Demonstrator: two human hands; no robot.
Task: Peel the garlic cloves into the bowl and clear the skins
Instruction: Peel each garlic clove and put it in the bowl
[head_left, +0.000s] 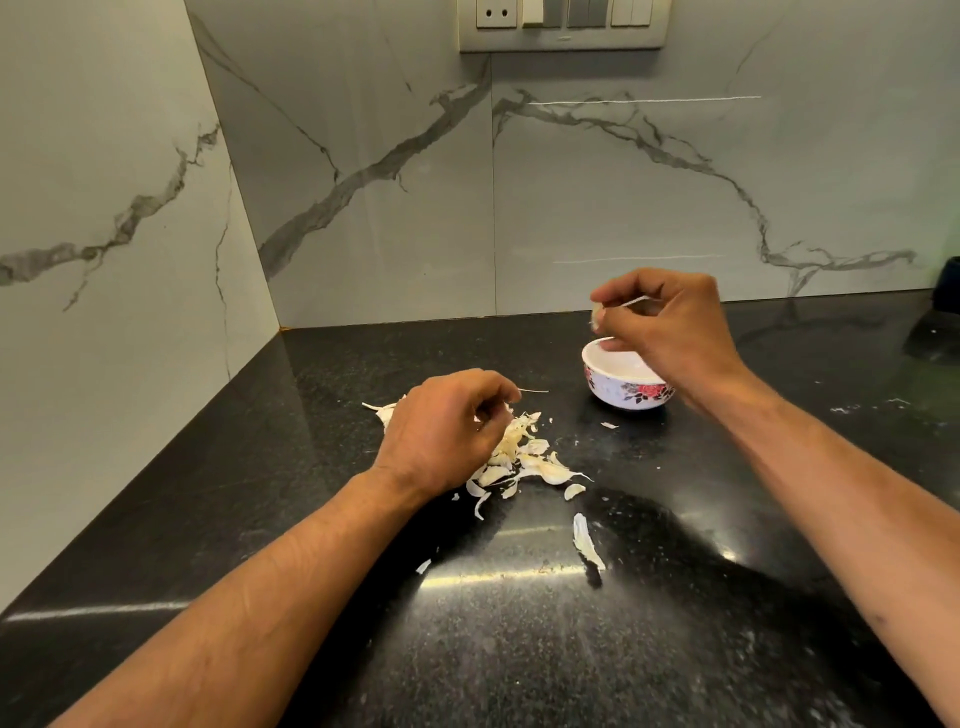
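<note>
Above bowl (618, 384), right hand (670, 322) pinches pale garlic clove (597, 318), thin skin strip trailing from fingertips. Bowl white, floral outside, sits directly under that hand on black counter (519, 649). Heap of papery skins (519, 460) lies beneath and just right of left hand (447, 431), whose fingers curl loosely; whether it holds anything, cannot tell. Both forearms extended forward.

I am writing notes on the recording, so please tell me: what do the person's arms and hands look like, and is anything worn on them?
Both forearms are bare up to the picture's lower edge: no sleeves are in view. The left hand and the right hand carry no gloves, and no watch, bracelet or ring is visible on the sides shown. Veins and tendons show as raised lines along the forearms. No marks or bandages can be seen.
</note>
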